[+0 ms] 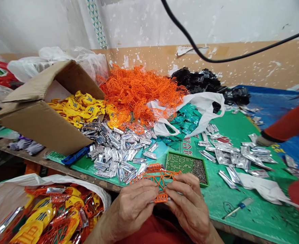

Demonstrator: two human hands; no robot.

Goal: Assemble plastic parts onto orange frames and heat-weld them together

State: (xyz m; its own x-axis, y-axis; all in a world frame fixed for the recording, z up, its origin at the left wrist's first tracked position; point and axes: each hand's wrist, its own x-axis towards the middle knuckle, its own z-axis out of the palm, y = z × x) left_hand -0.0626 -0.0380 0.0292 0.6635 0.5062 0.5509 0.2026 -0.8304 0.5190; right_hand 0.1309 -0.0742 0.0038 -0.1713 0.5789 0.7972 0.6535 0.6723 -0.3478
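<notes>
A person sits or stands at a cluttered table with a green cover [223, 203], and from here I see both bare hands close together at its near edge. The left hand [136, 201] and the right hand [188, 196] each have fingers curled around one orange lattice frame [161, 180], gripping it between them just above the table's edge; the fingertips underneath are hidden. Just beyond the right hand sits a shallow green tray [173, 162], small dark metal bits [199, 170] gathered at its right end. To the left of the tray spreads a pile of shiny silver pieces [114, 152]; behind that, a cardboard box [40, 122] lies on its side, spilling yellow parts [82, 106]. A tall tangle of orange frames [139, 86] rises at the back, beside a white plastic bag [212, 98] holding teal pieces [187, 117]. At lower left, a white sack [100, 189] bulges with mixed yellow, orange and silver parts. More silver pieces [225, 154] lie on the right, where an orange sleeve [290, 120] reaches in. Nearer, a thin-shafted tool [238, 207] rests on the cover.
</notes>
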